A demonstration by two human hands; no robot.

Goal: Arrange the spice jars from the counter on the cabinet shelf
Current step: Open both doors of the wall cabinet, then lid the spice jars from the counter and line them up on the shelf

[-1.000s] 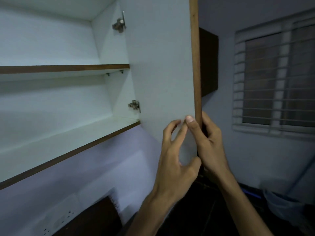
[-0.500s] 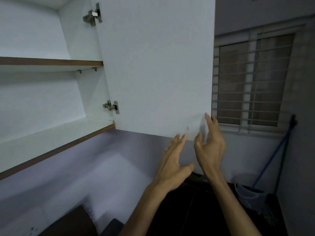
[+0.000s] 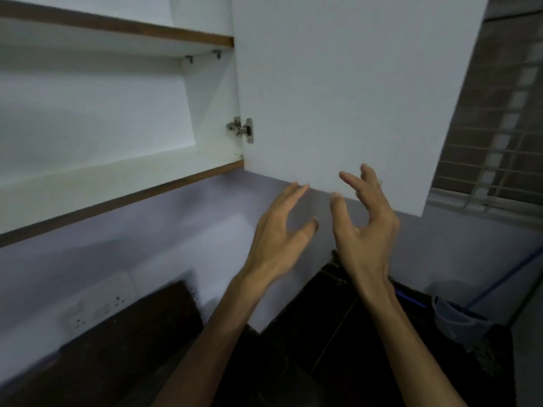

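The wall cabinet stands open, its white door (image 3: 352, 92) swung out wide to the right. The lower shelf (image 3: 123, 183) and the upper shelf (image 3: 117, 39) are bare white boards with brown front edges. My left hand (image 3: 279, 239) and my right hand (image 3: 364, 230) hover just below the door's bottom edge, fingers spread, holding nothing. Neither hand touches the door. No spice jars are in view.
A metal hinge (image 3: 242, 129) joins the door to the cabinet side. Below are a white socket plate (image 3: 100, 301) on the wall and a dark counter (image 3: 308, 348). A barred window (image 3: 499, 127) is at right, with a bucket (image 3: 458, 321) and a blue mop handle (image 3: 505, 277) beneath.
The door has swung further open to the right. Both hands have let go of its edge and dropped slightly below it, fingers apart. My view has tilted down and right.
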